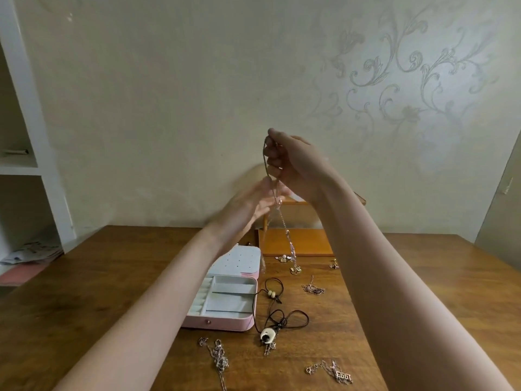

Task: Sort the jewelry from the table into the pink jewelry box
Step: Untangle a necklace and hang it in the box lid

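Jewelry is being sorted at a wooden table [98,277], and one thin chain necklace [282,221] is being held up in the air above it. The chain's upper end is being pinched in the curled fingers of the right hand [293,165], and the chain is hanging down toward 6 o'clock, its lower end dangling just above a small gold piece [295,270] on the table. The left hand [253,204] is being held beside the hanging chain with its fingers straight and spread; it is blurred, so whether it is touching the chain cannot be told.

At 7 o'clock from the hands the pink jewelry box [225,324] is lying open on the table. Its white-lined compartments [234,300] are showing no jewelry inside, and its raised lid panel [239,262], dotted with small holes, is carrying nothing that can be made out.

Loose pieces are lying around the box: one black cord necklace [277,314] with beads at 3 o'clock from it, two tangled chains [220,356] at 6 o'clock, one chain with a lettered pendant [337,373] at 5 o'clock, one small chain heap [313,289] at 2 o'clock, and three small pieces near an orange wooden tray [296,244] at 1 o'clock.
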### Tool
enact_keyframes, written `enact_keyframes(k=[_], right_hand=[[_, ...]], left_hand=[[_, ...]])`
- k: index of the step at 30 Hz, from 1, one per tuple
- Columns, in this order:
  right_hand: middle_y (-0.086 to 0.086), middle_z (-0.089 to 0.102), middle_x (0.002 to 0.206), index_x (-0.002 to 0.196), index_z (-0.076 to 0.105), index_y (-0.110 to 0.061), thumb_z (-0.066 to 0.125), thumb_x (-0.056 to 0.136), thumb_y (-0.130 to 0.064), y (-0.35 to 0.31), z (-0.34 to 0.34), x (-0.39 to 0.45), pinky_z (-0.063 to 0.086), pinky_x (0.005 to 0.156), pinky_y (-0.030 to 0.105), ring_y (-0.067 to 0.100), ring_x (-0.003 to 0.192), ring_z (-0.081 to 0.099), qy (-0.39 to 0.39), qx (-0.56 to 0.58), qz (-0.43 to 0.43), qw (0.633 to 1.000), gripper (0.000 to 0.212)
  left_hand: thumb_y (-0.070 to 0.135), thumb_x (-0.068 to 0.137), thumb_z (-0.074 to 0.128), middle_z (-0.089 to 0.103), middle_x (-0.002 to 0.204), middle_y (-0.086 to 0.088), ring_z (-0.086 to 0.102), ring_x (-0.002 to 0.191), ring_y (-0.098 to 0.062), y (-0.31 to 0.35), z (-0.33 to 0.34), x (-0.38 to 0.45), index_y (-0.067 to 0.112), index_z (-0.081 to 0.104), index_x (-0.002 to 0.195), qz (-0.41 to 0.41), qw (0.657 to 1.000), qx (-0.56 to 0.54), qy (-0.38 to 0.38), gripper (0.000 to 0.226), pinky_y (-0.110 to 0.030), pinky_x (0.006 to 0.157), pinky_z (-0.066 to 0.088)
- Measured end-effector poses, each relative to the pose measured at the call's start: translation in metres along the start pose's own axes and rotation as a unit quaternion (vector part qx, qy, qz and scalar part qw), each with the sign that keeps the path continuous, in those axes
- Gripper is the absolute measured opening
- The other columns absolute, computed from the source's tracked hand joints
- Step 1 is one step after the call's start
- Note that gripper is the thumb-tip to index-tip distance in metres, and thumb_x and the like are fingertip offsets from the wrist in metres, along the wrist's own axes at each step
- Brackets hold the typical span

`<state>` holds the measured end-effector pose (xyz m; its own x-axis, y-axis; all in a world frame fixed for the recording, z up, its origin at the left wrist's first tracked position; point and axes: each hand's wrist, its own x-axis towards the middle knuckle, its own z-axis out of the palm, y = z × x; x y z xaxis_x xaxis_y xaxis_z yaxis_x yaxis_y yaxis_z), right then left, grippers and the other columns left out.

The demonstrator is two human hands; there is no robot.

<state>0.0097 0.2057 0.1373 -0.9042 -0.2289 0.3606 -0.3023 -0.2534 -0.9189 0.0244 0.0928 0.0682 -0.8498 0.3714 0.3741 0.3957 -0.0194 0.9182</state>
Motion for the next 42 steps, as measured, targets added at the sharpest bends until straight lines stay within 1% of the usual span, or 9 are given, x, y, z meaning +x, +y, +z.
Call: enact_keyframes(k=[4, 10, 14, 18, 23, 28, 30, 33, 42], right_hand=[[-0.002, 0.032, 0.056, 0.065, 0.044, -0.011, 0.040, 0.099, -0.015, 0.001, 0.006, 0.003, 0.021, 0.044, 0.018, 0.009, 0.049, 0.024, 0.028, 0.022, -0.005, 0.999, 0.034], [-0.001, 0.041, 0.055, 0.068, 0.046, -0.011, 0.042, 0.098, -0.014, 0.001, -0.017, -0.005, 0.044, 0.054, 0.023, 0.010, 0.050, 0.039, 0.110, -0.031, -0.016, 0.993, 0.030], [0.009, 0.057, 0.070, 0.077, 0.057, -0.004, 0.050, 0.095, -0.013, 0.018, -0.041, -0.017, 0.055, 0.076, 0.034, 0.017, 0.062, 0.057, 0.104, -0.200, 0.066, 0.972, 0.021], [0.008, 0.067, 0.083, 0.092, 0.065, 0.001, 0.062, 0.087, -0.023, 0.044, -0.050, -0.015, 0.054, 0.076, 0.030, 0.019, 0.076, 0.064, 0.009, -0.507, 0.181, 0.842, 0.024], [0.004, 0.067, 0.097, 0.101, 0.062, -0.008, 0.045, 0.093, -0.036, 0.087, -0.011, -0.013, 0.049, 0.081, 0.021, 0.012, 0.085, 0.063, -0.171, -0.167, 0.135, 0.962, 0.033], [0.004, 0.063, 0.085, 0.105, 0.063, -0.010, 0.049, 0.093, -0.031, 0.122, -0.018, -0.003, 0.047, 0.092, 0.035, 0.016, 0.073, 0.057, -0.254, -0.022, 0.178, 0.950, 0.028], [0.002, 0.055, 0.072, 0.098, 0.065, -0.009, 0.050, 0.094, -0.021, 0.122, -0.022, 0.002, 0.052, 0.073, 0.026, 0.010, 0.058, 0.047, -0.241, -0.024, 0.189, 0.951, 0.020], [-0.003, 0.039, 0.057, 0.096, 0.066, -0.002, 0.052, 0.094, -0.017, 0.113, -0.029, 0.019, 0.031, 0.047, 0.017, 0.006, 0.049, 0.034, -0.150, -0.185, 0.179, 0.955, 0.021], [-0.005, 0.041, 0.052, 0.075, 0.067, -0.014, 0.051, 0.095, -0.027, 0.090, -0.028, 0.058, 0.024, 0.042, 0.016, 0.010, 0.049, 0.029, -0.093, -0.432, 0.078, 0.894, 0.028]], left_hand=[[0.030, 0.099, 0.034, 0.058, 0.065, 0.001, 0.058, 0.062, -0.012, -0.012, 0.008, -0.011, 0.008, 0.061, 0.094, -0.016, 0.994, -0.103, -0.027, 0.036, -0.027, 0.074, 0.052], [0.033, 0.093, 0.041, 0.030, 0.055, 0.008, 0.023, 0.044, -0.004, -0.031, -0.014, -0.034, 0.010, 0.055, 0.082, -0.066, 0.991, -0.109, -0.032, 0.029, -0.014, 0.036, 0.021], [0.031, 0.098, 0.038, 0.028, 0.055, 0.009, 0.021, 0.045, -0.004, -0.022, -0.049, -0.038, 0.013, 0.055, 0.081, -0.095, 0.990, 0.096, -0.030, 0.029, -0.014, 0.038, 0.017], [0.030, 0.099, 0.039, 0.036, 0.052, 0.011, 0.031, 0.043, -0.003, -0.016, -0.073, -0.024, 0.016, 0.060, 0.081, -0.104, 0.925, 0.345, -0.117, 0.031, -0.014, 0.041, 0.026], [0.029, 0.098, 0.042, 0.062, 0.090, -0.010, 0.052, 0.076, -0.020, -0.018, -0.066, 0.003, 0.027, 0.060, 0.078, -0.093, 0.840, 0.493, -0.207, 0.027, -0.039, 0.076, 0.045], [0.019, 0.099, 0.040, 0.055, 0.070, 0.000, 0.048, 0.063, -0.014, -0.017, -0.079, 0.018, 0.013, 0.061, 0.083, -0.095, 0.874, 0.437, -0.192, 0.027, -0.025, 0.062, 0.039], [0.022, 0.099, 0.040, 0.049, 0.064, 0.003, 0.043, 0.056, -0.009, -0.017, -0.086, 0.023, 0.010, 0.060, 0.083, -0.090, 0.880, 0.429, -0.182, 0.029, -0.014, 0.050, 0.035], [0.027, 0.099, 0.039, 0.038, 0.055, 0.006, 0.036, 0.047, -0.003, -0.028, -0.097, 0.032, 0.015, 0.051, 0.068, -0.067, 0.889, 0.434, -0.129, 0.035, -0.010, 0.042, 0.028], [0.045, 0.088, 0.044, 0.042, 0.060, 0.007, 0.038, 0.053, -0.006, -0.102, -0.104, 0.034, 0.010, 0.059, 0.079, -0.157, 0.979, 0.079, -0.100, 0.038, -0.015, 0.050, 0.036]])
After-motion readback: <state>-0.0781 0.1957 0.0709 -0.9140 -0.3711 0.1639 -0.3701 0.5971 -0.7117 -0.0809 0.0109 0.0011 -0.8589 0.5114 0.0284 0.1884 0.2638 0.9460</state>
